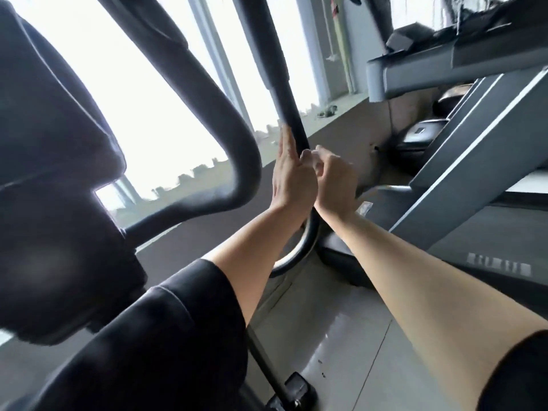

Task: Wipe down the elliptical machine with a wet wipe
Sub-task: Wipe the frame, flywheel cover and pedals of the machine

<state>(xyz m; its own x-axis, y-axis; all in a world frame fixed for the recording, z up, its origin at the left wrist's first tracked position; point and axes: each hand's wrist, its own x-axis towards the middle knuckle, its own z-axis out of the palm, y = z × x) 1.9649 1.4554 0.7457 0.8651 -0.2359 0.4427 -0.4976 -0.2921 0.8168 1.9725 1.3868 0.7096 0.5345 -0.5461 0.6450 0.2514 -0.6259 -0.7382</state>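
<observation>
The elliptical machine's dark curved handlebar point(289, 93) runs from the top centre down to the middle of the head view. My left hand point(292, 176) lies against its left side, fingers straight up along the tube and thumb curled over it. My right hand point(333, 179) sits just right of the same bar, fingers curled into a fist that touches the left hand. No wet wipe shows in either hand, and the palms are hidden. The machine's dark console housing point(53, 173) fills the left side.
A grey treadmill point(462, 161) slopes up at the right. A small pale translucent scrap point(364, 207) lies by its base. Bright windows point(148, 114) with a low sill run behind the bars. Glossy grey floor point(341, 336) and a black foot point(293, 390) of the frame lie below.
</observation>
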